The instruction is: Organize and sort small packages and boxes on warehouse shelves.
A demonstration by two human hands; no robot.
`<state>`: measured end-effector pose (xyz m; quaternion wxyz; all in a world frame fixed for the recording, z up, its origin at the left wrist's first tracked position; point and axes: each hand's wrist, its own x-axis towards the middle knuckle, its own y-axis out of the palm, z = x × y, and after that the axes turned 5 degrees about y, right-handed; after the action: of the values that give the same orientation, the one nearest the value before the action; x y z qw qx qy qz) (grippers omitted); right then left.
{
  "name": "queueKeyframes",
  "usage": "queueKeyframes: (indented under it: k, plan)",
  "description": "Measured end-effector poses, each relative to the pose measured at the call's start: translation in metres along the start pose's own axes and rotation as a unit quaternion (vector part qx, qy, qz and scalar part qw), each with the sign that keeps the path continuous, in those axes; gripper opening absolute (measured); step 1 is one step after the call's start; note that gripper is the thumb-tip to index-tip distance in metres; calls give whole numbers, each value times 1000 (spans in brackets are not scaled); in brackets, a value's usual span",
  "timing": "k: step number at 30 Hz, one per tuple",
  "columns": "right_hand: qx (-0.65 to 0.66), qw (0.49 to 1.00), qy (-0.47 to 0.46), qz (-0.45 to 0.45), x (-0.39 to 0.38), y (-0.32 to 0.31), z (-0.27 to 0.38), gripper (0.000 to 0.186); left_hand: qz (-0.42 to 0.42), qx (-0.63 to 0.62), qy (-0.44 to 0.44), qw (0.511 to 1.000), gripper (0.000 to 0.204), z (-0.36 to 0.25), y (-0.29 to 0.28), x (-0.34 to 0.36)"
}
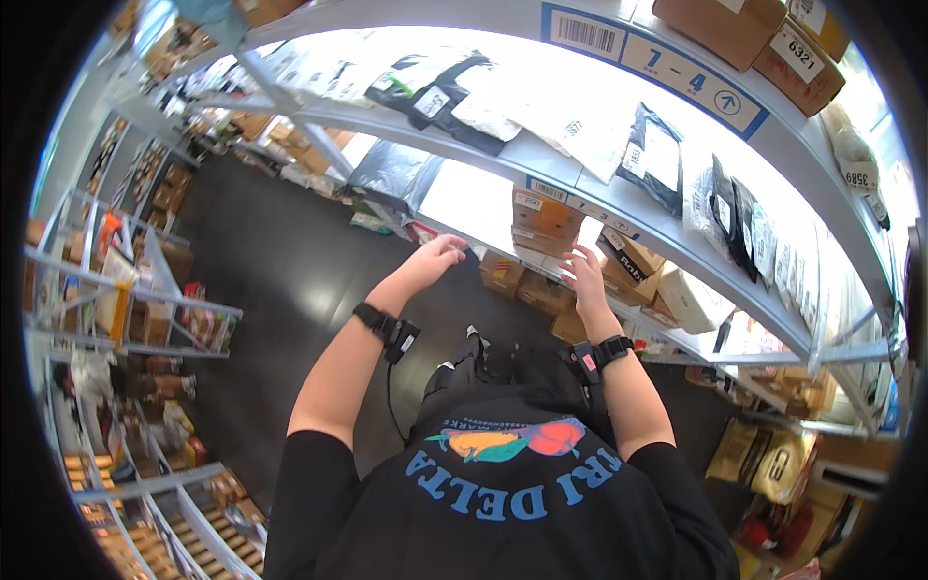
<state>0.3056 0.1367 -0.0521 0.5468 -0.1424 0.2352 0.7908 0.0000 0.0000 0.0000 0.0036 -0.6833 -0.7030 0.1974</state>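
My left hand (437, 261) is raised in front of the shelf's lower tier, its fingers loosely bent and apart with nothing in them. My right hand (584, 278) reaches up to the shelf edge, fingers spread, just below a small white piece (590, 232). Whether the fingertips touch that piece I cannot tell. Beside it on the left stand brown cardboard boxes (543, 215), and on the right an opened-looking brown box (630, 263). Left of these lies a grey plastic parcel (391, 172), nearest to my left hand. Both wrists wear black straps with small devices.
The metal shelf (445, 145) curves across the front, bearing black and white mailing bags (652, 159) on its middle tier. More boxes (725, 29) sit on top. Other racks (116, 290) line the left side over a dark floor (280, 261). Yellow parcels (778, 464) are at the lower right.
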Motion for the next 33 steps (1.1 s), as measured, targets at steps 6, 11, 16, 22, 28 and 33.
queueKeyframes:
  k: [6,11,16,22,28,33]
  plan:
    - [29,990,-51,-129,41,12,-1,32,-8,-198,-165,966,50,10,-10,116]
    - [12,983,-38,-177,82,-2,3,47,-77,-229,-163,957,50,27,14,183]
    - [-50,978,-23,-201,135,-11,10,49,-26,-151,-104,983,40,1,13,214]
    - [-80,971,-10,-226,170,-10,20,50,31,-99,-89,991,42,3,-19,247]
    - [-70,957,23,-281,167,-1,-4,52,132,-52,-91,986,45,23,-36,271]
    - [-58,941,61,-327,165,28,-38,53,226,-2,-78,971,46,46,-34,289]
